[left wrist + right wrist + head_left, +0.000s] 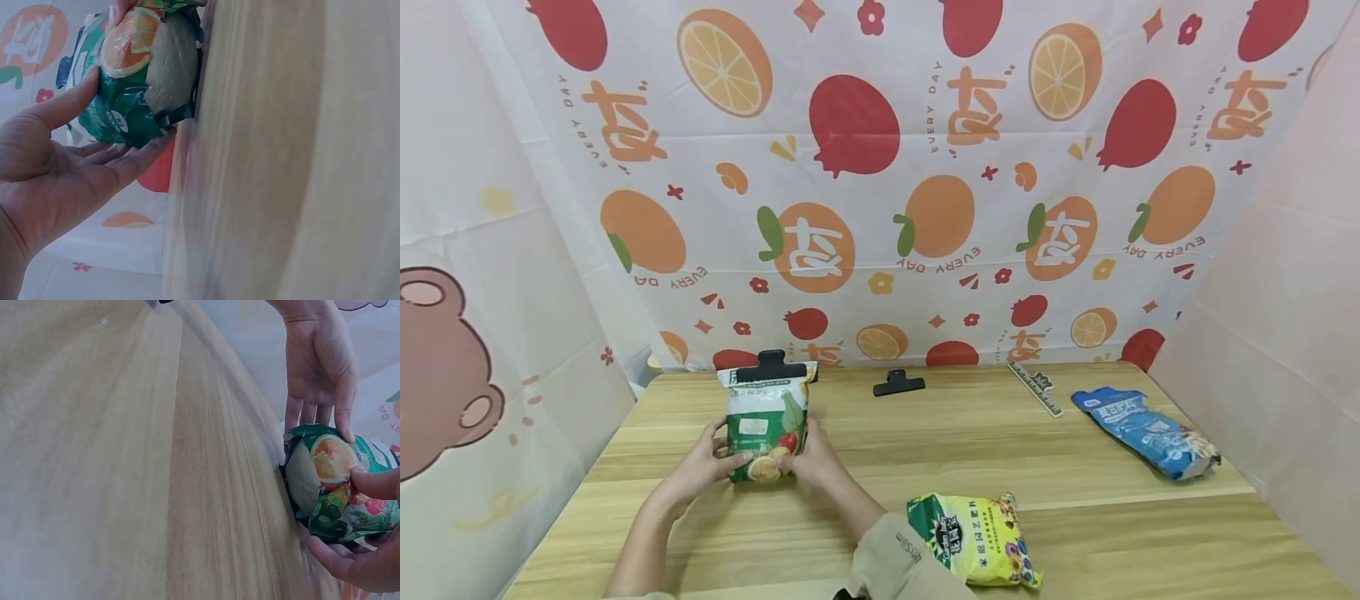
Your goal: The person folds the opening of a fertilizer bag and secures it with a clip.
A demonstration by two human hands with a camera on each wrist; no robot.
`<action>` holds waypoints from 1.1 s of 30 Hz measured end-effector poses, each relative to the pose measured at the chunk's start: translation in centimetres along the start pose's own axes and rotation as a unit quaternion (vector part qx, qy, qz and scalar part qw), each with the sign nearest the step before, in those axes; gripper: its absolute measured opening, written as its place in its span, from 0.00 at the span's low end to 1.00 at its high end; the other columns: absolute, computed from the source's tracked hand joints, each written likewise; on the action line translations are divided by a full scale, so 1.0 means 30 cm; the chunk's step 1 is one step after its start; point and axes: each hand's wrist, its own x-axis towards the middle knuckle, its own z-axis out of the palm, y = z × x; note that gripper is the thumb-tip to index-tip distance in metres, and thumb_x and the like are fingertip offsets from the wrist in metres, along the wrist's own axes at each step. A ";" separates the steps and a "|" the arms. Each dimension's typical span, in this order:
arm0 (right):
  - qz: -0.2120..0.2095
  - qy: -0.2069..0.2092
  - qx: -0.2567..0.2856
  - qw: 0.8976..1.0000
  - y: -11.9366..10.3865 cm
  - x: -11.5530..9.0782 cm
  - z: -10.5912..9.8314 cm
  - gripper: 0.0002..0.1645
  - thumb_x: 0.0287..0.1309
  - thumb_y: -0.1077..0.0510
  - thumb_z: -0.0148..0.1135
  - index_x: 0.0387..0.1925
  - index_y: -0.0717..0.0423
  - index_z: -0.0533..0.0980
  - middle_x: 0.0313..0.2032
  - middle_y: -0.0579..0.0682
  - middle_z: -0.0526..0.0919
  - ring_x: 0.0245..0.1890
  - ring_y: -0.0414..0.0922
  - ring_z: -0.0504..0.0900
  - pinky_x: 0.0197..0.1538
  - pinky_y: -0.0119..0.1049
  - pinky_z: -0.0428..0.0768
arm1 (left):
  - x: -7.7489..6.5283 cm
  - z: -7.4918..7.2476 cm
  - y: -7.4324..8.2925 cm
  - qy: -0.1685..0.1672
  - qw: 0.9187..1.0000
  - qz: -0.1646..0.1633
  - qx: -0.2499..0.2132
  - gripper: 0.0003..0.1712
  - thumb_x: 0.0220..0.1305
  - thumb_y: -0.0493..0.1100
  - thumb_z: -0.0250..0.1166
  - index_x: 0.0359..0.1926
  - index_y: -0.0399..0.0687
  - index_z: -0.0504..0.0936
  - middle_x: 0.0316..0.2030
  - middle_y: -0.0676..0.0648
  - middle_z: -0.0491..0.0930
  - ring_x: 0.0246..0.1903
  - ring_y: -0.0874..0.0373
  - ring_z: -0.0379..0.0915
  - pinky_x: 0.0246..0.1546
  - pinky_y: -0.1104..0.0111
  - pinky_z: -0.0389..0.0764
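Note:
Both hands hold a green and white bag (pixel 766 433) printed with fruit and vegetables, upright near the table's back left. A black clip (pixel 771 369) sits across the bag's top edge. On the left side my left hand (pixel 709 460) grips it, thumb on the front and fingers round the side, as the left wrist view shows of this hand (pixel 56 156). From the other side my right hand (pixel 817 460) holds it, its thumb pressed on the printed front. The right wrist view shows the bag's grey bottom (pixel 304 481) close to the tabletop, between both hands.
Another black clip (pixel 898 383) lies at the back middle of the table (pixel 760 542). Right of it is a flat white and black strip (pixel 1035 390). A blue bag (pixel 1150 433) lies at the right, a yellow and green bag (pixel 977 540) at the front. Printed cloth hangs behind.

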 end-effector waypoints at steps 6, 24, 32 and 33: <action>0.015 0.002 0.014 1.000 -0.006 0.006 -0.004 0.37 0.48 0.64 0.69 0.58 0.64 0.62 0.49 0.57 0.74 0.52 0.53 0.71 0.58 0.47 0.65 | 0.015 -0.001 -0.006 0.011 1.000 -0.016 -0.003 0.49 0.66 0.42 0.56 0.67 0.28 0.28 0.60 0.17 0.41 0.58 0.27 0.49 0.52 0.47 0.66; 0.083 -0.021 0.113 0.990 -0.010 0.037 0.017 0.21 0.53 0.65 0.64 0.49 0.65 0.70 0.37 0.51 0.77 0.34 0.46 0.78 0.36 0.39 0.80 | 0.036 -0.006 0.000 0.004 0.999 -0.046 0.004 0.41 0.71 0.46 0.46 0.65 0.21 0.33 0.60 0.18 0.45 0.57 0.31 0.55 0.54 0.49 0.64; 0.111 -0.023 0.132 0.985 -0.019 0.044 0.030 0.22 0.56 0.62 0.62 0.51 0.68 0.69 0.38 0.54 0.75 0.36 0.50 0.78 0.34 0.41 0.81 | 0.044 -0.018 0.005 0.003 0.998 -0.062 0.024 0.41 0.72 0.50 0.43 0.64 0.18 0.36 0.61 0.19 0.44 0.60 0.30 0.48 0.57 0.47 0.59; 0.113 -0.023 0.137 0.984 -0.020 0.043 0.031 0.22 0.57 0.62 0.62 0.51 0.68 0.68 0.37 0.54 0.75 0.35 0.50 0.79 0.34 0.41 0.81 | 0.044 -0.018 0.006 0.002 0.998 -0.063 0.025 0.41 0.72 0.50 0.42 0.64 0.18 0.37 0.61 0.19 0.44 0.60 0.30 0.48 0.57 0.47 0.59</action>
